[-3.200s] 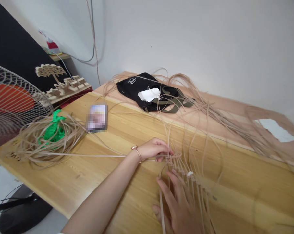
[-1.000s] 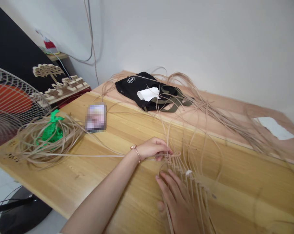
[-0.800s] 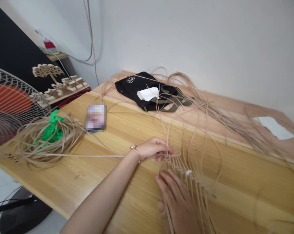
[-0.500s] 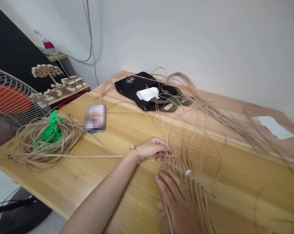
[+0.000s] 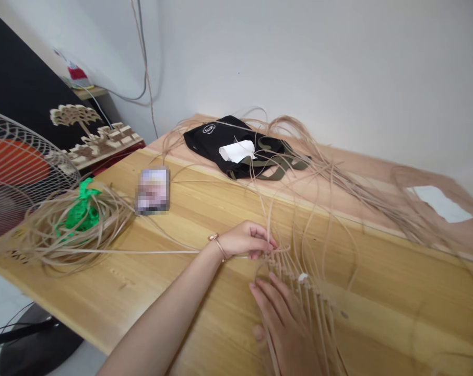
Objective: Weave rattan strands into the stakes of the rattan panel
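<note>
Your left hand [image 5: 246,243]: fingers curled, tips pinched on the left end of the weave [image 5: 299,278]. Whether they grip one cane or several is hard to tell from this angle.

Your right hand [image 5: 287,329]: flat, palm down, fingers spread and grasping nothing. It presses the stakes [image 5: 318,318] onto the table [image 5: 162,292], just your side of the weave.

The weave sits mid-table between your two hands. Its row of crossings runs from your left fingertips slantwise to the right and toward you. The stakes cross that row, running under your right palm on the near side and arching up and away toward the bag [image 5: 221,143] on the far side.

A long strand [image 5: 142,251] lies flat from your left hand out to the coil [image 5: 64,230] at the table's left end, near the fan [image 5: 9,172]. The left hand is the nearer to it.

Room: bare wood left of your forearm, as far as the coil and the phone [image 5: 152,190]. To the right and beyond, loose loops of cane stand over the table. The near edge lies close below your right wrist.
</note>
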`<state>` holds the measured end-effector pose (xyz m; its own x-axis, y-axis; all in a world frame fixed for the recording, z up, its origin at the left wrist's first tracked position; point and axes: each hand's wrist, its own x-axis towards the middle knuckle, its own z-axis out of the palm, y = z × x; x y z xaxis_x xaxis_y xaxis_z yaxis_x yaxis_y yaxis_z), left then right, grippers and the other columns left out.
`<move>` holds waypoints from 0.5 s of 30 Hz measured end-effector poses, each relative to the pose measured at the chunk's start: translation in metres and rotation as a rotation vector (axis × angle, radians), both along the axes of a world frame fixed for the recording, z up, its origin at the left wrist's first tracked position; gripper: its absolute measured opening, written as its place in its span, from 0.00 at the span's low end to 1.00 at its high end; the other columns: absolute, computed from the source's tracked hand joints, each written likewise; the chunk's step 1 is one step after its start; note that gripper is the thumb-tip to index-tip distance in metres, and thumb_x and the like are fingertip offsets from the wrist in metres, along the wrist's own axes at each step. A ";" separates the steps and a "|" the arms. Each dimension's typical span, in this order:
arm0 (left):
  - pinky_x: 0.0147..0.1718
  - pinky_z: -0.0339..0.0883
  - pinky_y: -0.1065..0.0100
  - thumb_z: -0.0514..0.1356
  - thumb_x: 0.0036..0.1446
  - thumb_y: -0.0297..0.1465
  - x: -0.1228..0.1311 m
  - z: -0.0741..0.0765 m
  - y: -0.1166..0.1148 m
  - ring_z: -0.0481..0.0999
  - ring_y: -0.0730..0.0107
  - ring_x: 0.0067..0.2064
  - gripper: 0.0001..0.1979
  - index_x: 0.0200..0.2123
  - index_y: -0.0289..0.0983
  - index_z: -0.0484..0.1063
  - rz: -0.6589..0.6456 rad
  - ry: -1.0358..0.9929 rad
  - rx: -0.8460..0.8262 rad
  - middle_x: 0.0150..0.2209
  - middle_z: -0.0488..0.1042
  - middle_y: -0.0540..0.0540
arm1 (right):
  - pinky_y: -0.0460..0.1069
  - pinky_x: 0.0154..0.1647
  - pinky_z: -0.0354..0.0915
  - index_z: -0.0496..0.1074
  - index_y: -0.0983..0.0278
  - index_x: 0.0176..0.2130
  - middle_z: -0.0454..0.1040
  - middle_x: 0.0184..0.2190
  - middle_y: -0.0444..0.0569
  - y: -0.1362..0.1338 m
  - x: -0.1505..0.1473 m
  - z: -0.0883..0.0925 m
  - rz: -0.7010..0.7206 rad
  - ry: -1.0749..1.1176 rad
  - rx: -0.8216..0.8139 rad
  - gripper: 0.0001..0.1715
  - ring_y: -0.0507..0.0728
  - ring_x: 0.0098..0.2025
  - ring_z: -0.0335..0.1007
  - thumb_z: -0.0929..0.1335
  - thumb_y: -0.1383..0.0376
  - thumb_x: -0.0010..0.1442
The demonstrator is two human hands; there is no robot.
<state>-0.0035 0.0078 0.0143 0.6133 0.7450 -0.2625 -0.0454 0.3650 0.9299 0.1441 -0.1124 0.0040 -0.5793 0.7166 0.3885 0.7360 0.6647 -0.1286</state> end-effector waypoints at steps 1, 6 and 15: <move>0.14 0.51 0.79 0.60 0.42 0.27 0.000 0.000 0.000 0.61 0.85 0.15 0.08 0.28 0.29 0.71 -0.003 -0.004 0.005 0.18 0.68 0.52 | 0.54 0.43 0.60 0.64 0.67 0.48 0.69 0.45 0.50 0.000 0.000 0.000 0.001 -0.001 -0.002 0.22 0.60 0.50 0.59 0.56 0.60 0.59; 0.14 0.50 0.79 0.60 0.42 0.27 0.000 -0.001 0.000 0.61 0.84 0.15 0.08 0.28 0.29 0.71 -0.003 -0.009 0.010 0.18 0.67 0.52 | 0.53 0.44 0.59 0.65 0.66 0.48 0.68 0.46 0.50 0.000 0.000 0.001 -0.006 -0.006 0.012 0.22 0.59 0.51 0.58 0.57 0.60 0.58; 0.15 0.52 0.78 0.61 0.41 0.28 0.000 -0.002 0.000 0.60 0.85 0.16 0.09 0.29 0.29 0.71 -0.009 0.008 0.012 0.21 0.69 0.50 | 0.54 0.43 0.61 0.64 0.65 0.48 0.69 0.45 0.51 -0.001 0.000 -0.001 -0.018 0.000 -0.021 0.22 0.59 0.51 0.59 0.57 0.60 0.58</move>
